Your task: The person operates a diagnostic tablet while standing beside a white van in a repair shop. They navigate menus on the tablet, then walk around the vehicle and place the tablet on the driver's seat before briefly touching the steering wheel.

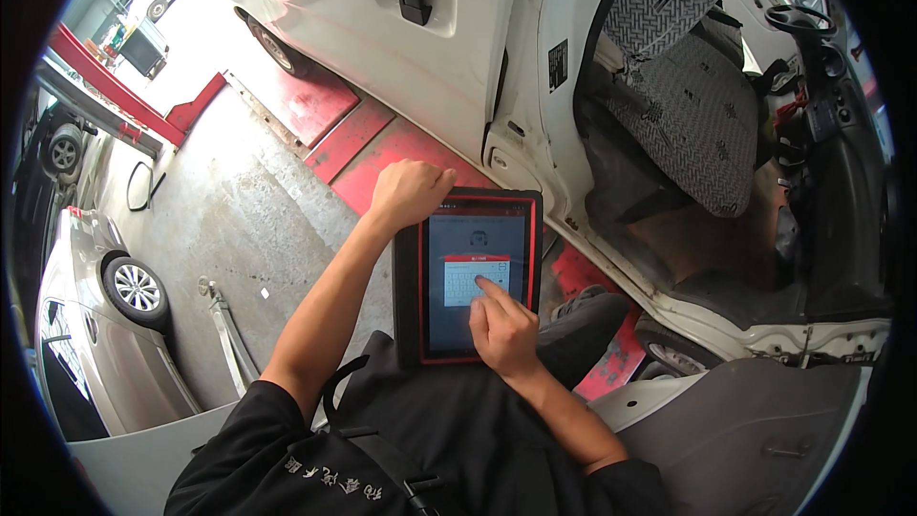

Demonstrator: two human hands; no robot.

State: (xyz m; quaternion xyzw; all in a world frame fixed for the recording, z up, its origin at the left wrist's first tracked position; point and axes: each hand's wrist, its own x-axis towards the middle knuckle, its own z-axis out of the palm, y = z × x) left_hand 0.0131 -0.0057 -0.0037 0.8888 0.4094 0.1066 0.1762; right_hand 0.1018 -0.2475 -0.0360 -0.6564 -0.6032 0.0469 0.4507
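In front of my body is a tablet [477, 342] in a thick black case with a red inner border, standing lengthwise. Its lit screen shows a pale pop-up box with a keypad over a dimmed background. My left hand [409, 193] is wrapped over the tablet's top left corner, its fingers partly hidden behind the case. Over the lower half of the screen, my right hand [506, 330] points with its index finger stretched out and the other fingers curled. That fingertip is at the keypad box; whether it presses on the glass I cannot tell. The right hand holds nothing.
A white van's side [458, 67] rises ahead, its open cab at right with a patterned seat [702, 105] and steering wheel [800, 21]. Red lift plates [368, 148] lie under it. To the left are a beige car [115, 325] and a metal lift arm [227, 333].
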